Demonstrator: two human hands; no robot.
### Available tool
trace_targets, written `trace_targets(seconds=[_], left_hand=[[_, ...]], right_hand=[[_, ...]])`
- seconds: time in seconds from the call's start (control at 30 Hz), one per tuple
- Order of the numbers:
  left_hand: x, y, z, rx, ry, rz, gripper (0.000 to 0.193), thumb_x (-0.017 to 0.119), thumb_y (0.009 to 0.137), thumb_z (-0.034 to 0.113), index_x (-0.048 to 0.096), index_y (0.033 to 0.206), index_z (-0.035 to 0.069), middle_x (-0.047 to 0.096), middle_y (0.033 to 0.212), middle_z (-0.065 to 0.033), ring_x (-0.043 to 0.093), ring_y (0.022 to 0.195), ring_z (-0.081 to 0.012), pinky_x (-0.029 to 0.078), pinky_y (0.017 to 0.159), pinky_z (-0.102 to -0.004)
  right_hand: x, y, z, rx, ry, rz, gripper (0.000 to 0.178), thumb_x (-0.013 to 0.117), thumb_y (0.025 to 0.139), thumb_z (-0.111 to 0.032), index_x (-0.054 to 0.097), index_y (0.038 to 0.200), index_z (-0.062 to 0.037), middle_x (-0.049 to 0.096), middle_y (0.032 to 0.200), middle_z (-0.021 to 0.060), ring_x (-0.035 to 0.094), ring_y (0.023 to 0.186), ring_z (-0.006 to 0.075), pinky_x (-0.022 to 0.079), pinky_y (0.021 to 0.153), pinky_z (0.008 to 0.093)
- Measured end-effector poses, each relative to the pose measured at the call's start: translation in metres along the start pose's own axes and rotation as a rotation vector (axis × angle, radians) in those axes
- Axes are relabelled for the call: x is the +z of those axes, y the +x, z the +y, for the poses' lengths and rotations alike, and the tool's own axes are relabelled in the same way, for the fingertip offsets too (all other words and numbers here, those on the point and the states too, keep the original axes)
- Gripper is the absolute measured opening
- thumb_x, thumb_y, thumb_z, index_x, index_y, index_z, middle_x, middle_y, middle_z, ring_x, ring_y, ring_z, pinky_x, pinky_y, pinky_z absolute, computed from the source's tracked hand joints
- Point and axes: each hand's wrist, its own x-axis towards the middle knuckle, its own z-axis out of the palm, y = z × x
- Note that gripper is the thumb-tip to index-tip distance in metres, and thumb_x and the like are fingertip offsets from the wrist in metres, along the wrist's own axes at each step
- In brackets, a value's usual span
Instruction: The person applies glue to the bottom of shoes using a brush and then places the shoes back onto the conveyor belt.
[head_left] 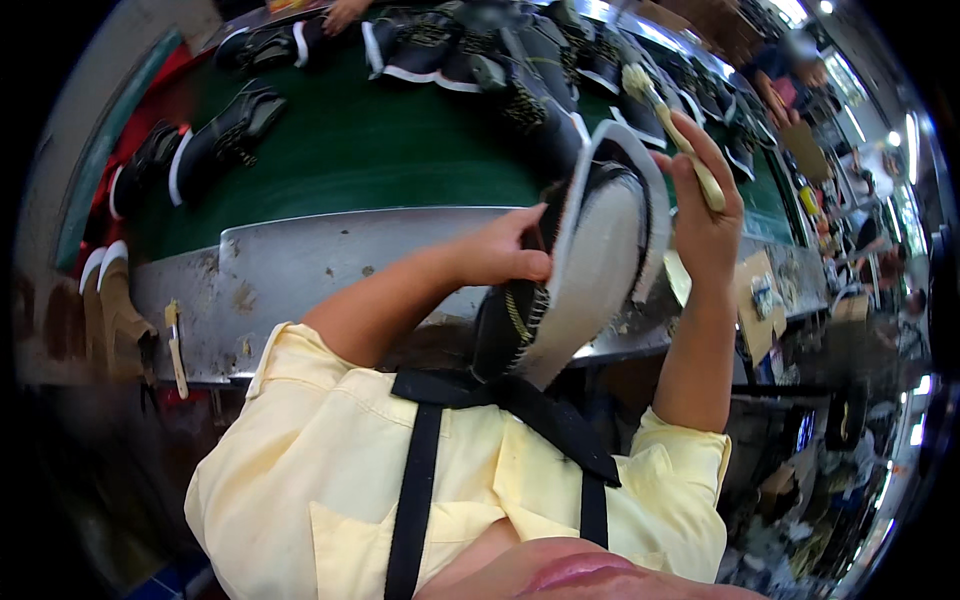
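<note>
My left hand (505,252) is closed round the side of a dark shoe (600,265), tilted up with its pale underside toward me. Stitching runs along the shoe's lower edge, and a white strip (655,215) stands out around its toe end. My right hand (710,230) is closed on a brush (708,182) with a pale handle; its bristles point up and away from me. The fingertips of that hand are close to the white strip; whether they touch it I cannot tell.
Several dark shoes with white edges (415,60) stand on a green belt (350,150) beyond a stained metal ledge (300,260). At the left are tan boots (120,305) and a second brush (176,350). Another person's hand (345,14) shows at the far edge; a person (785,80) is at the back right.
</note>
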Motion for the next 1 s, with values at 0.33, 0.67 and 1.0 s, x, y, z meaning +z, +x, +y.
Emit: trace_targets(seconds=[0.33, 0.67, 1.0], left_hand=[[-0.009, -0.001, 0.022, 0.01, -0.029, -0.197, 0.085, 0.075, 0.072, 0.052, 0.041, 0.132, 0.002, 0.056, 0.117, -0.0079, 0.052, 0.103, -0.013, 0.041, 0.093, -0.0305], [-0.313, -0.08, 0.078, -0.109, -0.125, 1.723, 0.076, 0.07, 0.075, 0.042, 0.041, 0.134, 0.006, 0.044, 0.132, -0.0186, 0.048, 0.116, -0.0329, 0.044, 0.091, -0.0482], [-0.442, -0.167, 0.094, 0.082, -0.401, 2.189, 0.083, 0.071, 0.075, 0.051, 0.037, 0.138, 0.008, 0.039, 0.14, -0.0114, 0.044, 0.121, -0.0357, 0.041, 0.095, -0.0532]], right_hand=[[0.018, -0.002, -0.012, 0.007, -0.19, 0.0, 0.032, 0.054, 0.094, -0.016, 0.057, 0.124, -0.0023, 0.058, 0.124, 0.0098, 0.051, 0.116, 0.0168, 0.035, 0.101, 0.0296], [0.01, -0.01, 0.005, 0.044, -0.294, 0.128, 0.037, 0.052, 0.096, -0.021, 0.054, 0.125, 0.0003, 0.058, 0.123, 0.0127, 0.053, 0.115, 0.0203, 0.035, 0.102, 0.0326], [0.037, -0.01, 0.017, 0.209, -0.087, 0.288, 0.037, 0.051, 0.095, -0.011, 0.049, 0.13, 0.0017, 0.056, 0.126, 0.0153, 0.059, 0.092, 0.011, 0.049, 0.08, 0.0225]])
